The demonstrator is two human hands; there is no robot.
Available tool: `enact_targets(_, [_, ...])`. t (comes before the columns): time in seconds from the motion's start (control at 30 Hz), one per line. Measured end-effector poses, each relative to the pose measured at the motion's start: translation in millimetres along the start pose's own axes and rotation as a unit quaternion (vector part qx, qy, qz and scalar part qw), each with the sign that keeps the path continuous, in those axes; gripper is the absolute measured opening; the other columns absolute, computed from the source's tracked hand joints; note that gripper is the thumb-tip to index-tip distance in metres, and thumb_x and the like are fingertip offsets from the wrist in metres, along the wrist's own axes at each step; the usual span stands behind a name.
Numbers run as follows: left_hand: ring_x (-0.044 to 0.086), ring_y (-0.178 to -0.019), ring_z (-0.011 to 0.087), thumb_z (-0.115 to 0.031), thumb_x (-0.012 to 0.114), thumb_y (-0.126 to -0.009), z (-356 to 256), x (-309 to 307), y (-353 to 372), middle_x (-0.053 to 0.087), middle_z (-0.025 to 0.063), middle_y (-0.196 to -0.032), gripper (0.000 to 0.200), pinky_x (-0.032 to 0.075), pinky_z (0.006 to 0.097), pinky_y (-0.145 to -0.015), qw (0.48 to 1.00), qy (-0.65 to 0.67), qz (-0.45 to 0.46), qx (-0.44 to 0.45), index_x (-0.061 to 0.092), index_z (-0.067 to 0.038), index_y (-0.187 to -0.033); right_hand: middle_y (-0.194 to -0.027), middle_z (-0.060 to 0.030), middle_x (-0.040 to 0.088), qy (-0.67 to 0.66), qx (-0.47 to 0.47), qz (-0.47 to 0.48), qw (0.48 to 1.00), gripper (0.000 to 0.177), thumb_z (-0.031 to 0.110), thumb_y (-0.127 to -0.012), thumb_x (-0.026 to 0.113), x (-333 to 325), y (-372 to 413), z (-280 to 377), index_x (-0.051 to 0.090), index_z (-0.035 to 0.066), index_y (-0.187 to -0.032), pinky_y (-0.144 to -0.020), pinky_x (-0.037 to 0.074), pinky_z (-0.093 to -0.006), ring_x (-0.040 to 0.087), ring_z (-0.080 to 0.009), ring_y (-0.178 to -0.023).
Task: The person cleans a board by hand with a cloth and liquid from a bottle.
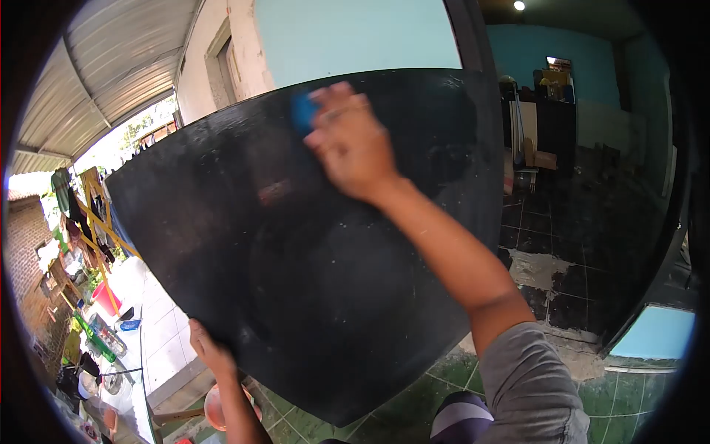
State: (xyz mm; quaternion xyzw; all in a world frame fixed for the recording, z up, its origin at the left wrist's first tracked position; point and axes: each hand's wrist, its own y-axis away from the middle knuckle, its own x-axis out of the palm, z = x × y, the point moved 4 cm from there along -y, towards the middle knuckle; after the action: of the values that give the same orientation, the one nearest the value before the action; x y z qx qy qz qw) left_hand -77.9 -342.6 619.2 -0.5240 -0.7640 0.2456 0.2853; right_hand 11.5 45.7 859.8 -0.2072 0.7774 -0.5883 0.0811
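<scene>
Black panel (318, 244): stands before the person, above green floor tiles (617, 399). Judged stiff, broad and unwieldy, its smooth face offering little grip; best held by opposite edges. Left hand (213, 351) is part-closed at the lower-left edge, grip partly hidden. Right hand (353, 144), fingers bent, pinches a blurred blue pad (302, 112) near the top edge.
</scene>
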Motion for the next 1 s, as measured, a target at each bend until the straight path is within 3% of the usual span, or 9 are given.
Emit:
enact_targets(0.07, [0.05,-0.128,0.0218,-0.035,0.038,-0.113,15.9,-4.3,-8.4,0.053,0.0175,-0.14,0.056,0.035,0.0345,-0.113,1.0,-0.01,-0.006,-0.006,0.049,0.011,-0.142,-0.131,-0.0047,0.067,-0.101,-0.145,0.091,0.98,0.027,0.027,-0.09,0.07,28.9,5.5,50.4,0.074,0.018,-0.116,-0.116,0.036,-0.0531,0.054,-0.0316,-0.135])
enact_targets(0.2, [0.039,-0.145,0.0258,-0.03,0.033,-0.114,15.6,-4.2,-11.9,0.041,0.0193,-0.156,0.055,0.027,0.0373,-0.122,0.995,-0.042,-0.086,-0.005,0.039,0.011,-0.15,-0.135,-0.0037,0.065,0.029,-0.128,0.065,0.989,0.028,0.03,-0.093,0.066,-10.1,-18.5,-38.2,0.074,0.022,-0.119,-0.115,0.035,-0.0589,0.051,-0.0301,-0.137])
enact_targets(0.4, [0.036,-0.147,0.0272,-0.029,0.031,-0.113,14.8,-12.6,-8.3,0.038,0.0199,-0.159,0.056,0.024,0.0387,-0.124,0.994,-0.064,-0.093,0.011,0.036,0.012,-0.151,-0.146,-0.0082,0.056,0.249,0.267,-0.081,0.927,0.033,0.032,-0.105,0.051,-146.8,17.3,-339.9,0.07,0.017,-0.126,-0.113,0.035,-0.0581,0.053,-0.0327,-0.132])
enact_targets(0.5, [0.036,-0.147,0.0275,-0.029,0.03,-0.113,8.1,-18.5,-4.8,0.038,0.0204,-0.158,0.057,0.025,0.0388,-0.124,0.99,-0.116,-0.077,0.026,0.035,0.013,-0.151,-0.147,-0.0111,0.056,0.292,0.271,-0.15,0.905,0.038,0.032,-0.105,0.047,-128.2,18.8,-332.1,0.069,0.013,-0.13,-0.113,0.034,-0.0588,0.044,-0.037,-0.141])
enact_targets(0.53, [0.036,-0.147,0.0276,-0.029,0.03,-0.113,6.7,-17.8,-6.1,0.038,0.0206,-0.158,0.057,0.025,0.0389,-0.124,0.991,-0.105,-0.075,0.026,0.035,0.013,-0.151,-0.137,-0.0112,0.061,0.305,0.193,-0.179,0.915,0.033,0.03,-0.103,0.052,-107.5,7.8,-303.1,0.07,0.011,-0.122,-0.106,0.044,-0.0511,0.056,-0.0346,-0.127])
enact_targets(0.6, [0.037,-0.146,0.0278,-0.029,0.03,-0.113,7.1,-15.0,-10.1,0.037,0.021,-0.158,0.057,0.025,0.0391,-0.124,0.995,-0.049,-0.081,0.02,0.035,0.013,-0.151,-0.126,-0.0141,0.065,0.136,0.127,-0.102,0.977,0.026,0.024,-0.098,0.057,-72.9,-24.6,-199.1,0.071,0.007,-0.112,-0.1,0.048,-0.0475,0.058,-0.0381,-0.118])
enact_targets(0.73, [0.041,-0.142,0.0278,-0.031,0.033,-0.113,19.0,-14.2,-23.4,0.041,0.0212,-0.155,0.057,0.027,0.0394,-0.122,0.995,-0.023,-0.096,0.032,0.038,0.013,-0.149,-0.142,-0.0105,0.059,-0.1,-0.086,0.039,0.99,0.035,0.024,-0.096,0.061,-19.8,-9.7,-72.9,0.069,0.015,-0.128,-0.117,0.035,-0.0551,0.048,-0.0369,-0.139])
enact_targets(0.77, [0.045,-0.138,0.0273,-0.034,0.037,-0.112,1.8,1.2,-21.8,0.045,0.0205,-0.151,0.059,0.029,0.0394,-0.12,0.993,0.112,-0.037,-0.025,0.042,0.013,-0.146,-0.144,-0.0101,0.058,-0.038,-0.06,0.032,0.997,0.035,0.024,-0.096,0.061,-28.2,-8.3,-90.1,0.069,0.016,-0.129,-0.117,0.033,-0.0555,0.047,-0.0368,-0.14])
enact_targets(1.0, [0.048,-0.133,0.0262,-0.04,0.039,-0.111,14.1,4.9,-31.4,0.05,0.0196,-0.147,0.061,0.031,0.0379,-0.118,0.992,0.125,-0.012,-0.011,0.045,0.012,-0.143,-0.147,-0.0154,0.054,0.247,0.264,-0.125,0.924,0.041,0.03,-0.107,0.046,-174.5,91.3,-341.8,0.062,0.008,-0.137,-0.116,0.032,-0.0546,0.044,-0.0412,-0.14])
